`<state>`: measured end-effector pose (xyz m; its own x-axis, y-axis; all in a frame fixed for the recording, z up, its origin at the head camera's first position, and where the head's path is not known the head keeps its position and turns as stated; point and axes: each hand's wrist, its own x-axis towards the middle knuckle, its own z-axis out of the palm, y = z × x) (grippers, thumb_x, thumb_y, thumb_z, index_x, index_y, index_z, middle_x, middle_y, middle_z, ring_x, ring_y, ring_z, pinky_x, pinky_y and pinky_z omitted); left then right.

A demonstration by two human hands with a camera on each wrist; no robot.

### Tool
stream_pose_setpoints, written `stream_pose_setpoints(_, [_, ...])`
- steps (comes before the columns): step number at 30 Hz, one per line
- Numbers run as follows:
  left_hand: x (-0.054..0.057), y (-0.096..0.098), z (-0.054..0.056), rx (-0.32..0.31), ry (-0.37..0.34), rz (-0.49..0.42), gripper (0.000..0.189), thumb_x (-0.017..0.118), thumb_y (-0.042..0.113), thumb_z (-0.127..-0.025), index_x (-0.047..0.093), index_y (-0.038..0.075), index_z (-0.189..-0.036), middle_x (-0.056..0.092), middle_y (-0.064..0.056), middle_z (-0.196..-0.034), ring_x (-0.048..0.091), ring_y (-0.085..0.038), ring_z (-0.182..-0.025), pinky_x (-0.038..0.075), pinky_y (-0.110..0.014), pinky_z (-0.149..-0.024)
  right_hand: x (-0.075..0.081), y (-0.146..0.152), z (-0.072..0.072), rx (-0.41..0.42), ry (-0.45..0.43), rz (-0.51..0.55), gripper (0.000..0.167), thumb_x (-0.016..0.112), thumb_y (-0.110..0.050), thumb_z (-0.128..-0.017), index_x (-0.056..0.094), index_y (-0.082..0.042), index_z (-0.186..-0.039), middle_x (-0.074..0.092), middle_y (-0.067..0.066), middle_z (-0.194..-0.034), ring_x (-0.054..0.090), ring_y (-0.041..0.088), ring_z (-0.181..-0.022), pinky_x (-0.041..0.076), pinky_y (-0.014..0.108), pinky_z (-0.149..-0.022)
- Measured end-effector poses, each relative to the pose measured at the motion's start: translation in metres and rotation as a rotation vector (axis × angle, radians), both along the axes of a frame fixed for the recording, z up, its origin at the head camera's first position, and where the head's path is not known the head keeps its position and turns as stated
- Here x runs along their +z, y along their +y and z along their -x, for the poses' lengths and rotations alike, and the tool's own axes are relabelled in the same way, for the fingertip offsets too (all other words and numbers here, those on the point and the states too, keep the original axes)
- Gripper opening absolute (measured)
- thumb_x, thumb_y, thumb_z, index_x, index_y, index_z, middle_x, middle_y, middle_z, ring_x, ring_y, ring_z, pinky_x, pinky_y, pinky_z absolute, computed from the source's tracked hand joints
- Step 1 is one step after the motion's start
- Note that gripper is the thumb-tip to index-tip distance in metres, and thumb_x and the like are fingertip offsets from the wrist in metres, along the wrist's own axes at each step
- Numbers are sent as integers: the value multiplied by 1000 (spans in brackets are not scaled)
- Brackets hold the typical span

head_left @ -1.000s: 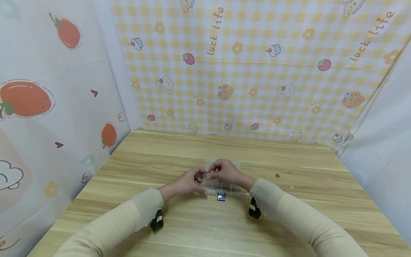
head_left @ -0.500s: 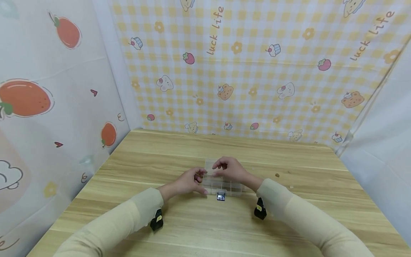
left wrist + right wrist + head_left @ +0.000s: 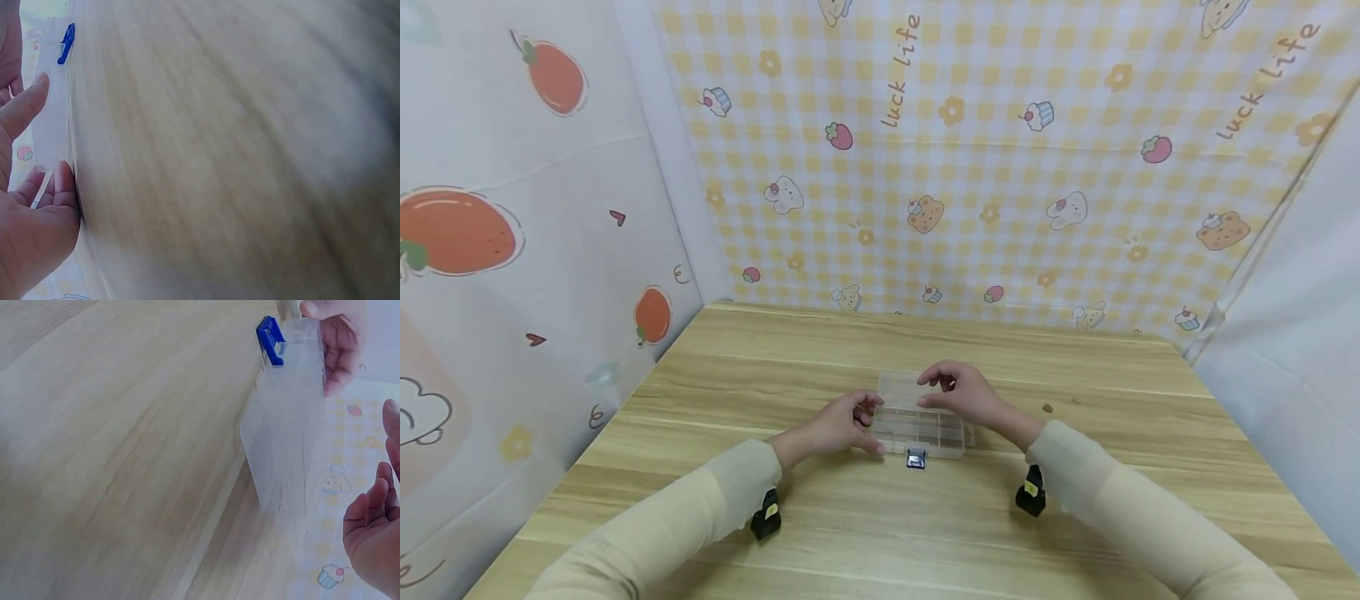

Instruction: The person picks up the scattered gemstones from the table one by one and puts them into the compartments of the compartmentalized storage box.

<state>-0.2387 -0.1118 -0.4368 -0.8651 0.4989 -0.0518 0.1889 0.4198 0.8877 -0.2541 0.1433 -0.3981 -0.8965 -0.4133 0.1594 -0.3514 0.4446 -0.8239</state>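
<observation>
A clear plastic compartment box [image 3: 928,429] rests on the wooden table, its lid [image 3: 897,386] lying back on the far side. The blue latch [image 3: 916,458] sits at its front edge. At the box's left end my left hand [image 3: 838,423] grips it, thumb at the front corner and fingers along the side; the right wrist view also shows this left hand [image 3: 342,347] around the end of the box [image 3: 284,419]. My right hand [image 3: 966,396] hovers over the box's far right part, fingers loosely bent, nothing seen between them; it covers part of the lid.
On the table [image 3: 820,533] to the right of the box lies a small brown bit [image 3: 1047,408]. A yellow checked cloth [image 3: 970,167] hangs behind the table, and a fruit-print cloth [image 3: 580,250] hangs at the left.
My right hand has moved right and slightly back, away from my left hand, uncovering more of the box's compartments. The left hand and the box stay where they were.
</observation>
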Motion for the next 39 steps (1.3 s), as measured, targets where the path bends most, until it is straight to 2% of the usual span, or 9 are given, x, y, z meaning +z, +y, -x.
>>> stream_pose_setpoints(10, [-1, 0, 0, -7, -14, -15, 74, 89, 9, -68, 51, 0, -130, 51, -9, -113, 48, -22, -97, 46, -34, -82, 6, 28, -7, -41, -10, 22, 32, 80, -13, -82, 67, 1, -108, 56, 22, -102, 45, 22, -77, 40, 26, -61])
stream_pose_setpoints(17, [-2, 1, 0, -3, -16, -25, 74, 89, 7, -68, 50, -1, -131, 51, -10, -114, 49, -24, -98, 46, -35, -82, 10, 49, -14, -68, -7, 24, 31, 79, -11, -81, 67, -1, -109, 54, 15, -89, 44, 22, -76, 38, 27, -58])
stream_pose_setpoints(22, [1, 1, -2, 7, -14, -27, 74, 88, 4, -68, 50, -1, -131, 51, -10, -115, 49, -25, -99, 46, -35, -82, 11, 60, -18, -84, -4, 24, 32, 78, -8, -82, 66, 1, -110, 56, 19, -91, 44, 23, -75, 39, 26, -58])
stream_pose_setpoints(27, [1, 1, -2, 5, -14, -36, 75, 87, 1, -68, 48, -3, -132, 50, -11, -116, 48, -25, -99, 46, -35, -80, 9, 75, -23, -108, -5, 26, 32, 79, -11, -82, 67, -2, -111, 56, 13, -93, 45, 21, -74, 39, 26, -58])
stream_pose_setpoints(33, [0, 1, -1, -2, -29, -37, 75, 88, 6, -68, 50, -1, -131, 50, -11, -115, 48, -24, -98, 46, -34, -81, 10, 94, -30, -131, -6, 47, 35, 78, -10, -82, 65, -1, -113, 52, 10, -94, 44, 19, -74, 39, 27, -58])
stream_pose_setpoints(39, [0, 0, 0, -6, -34, -36, 74, 89, 7, -68, 50, -1, -131, 51, -10, -114, 48, -24, -98, 47, -34, -82, 9, 114, -35, -170, -15, 30, 34, 78, -14, -84, 65, -1, -112, 48, 9, -84, 42, 18, -71, 38, 27, -56])
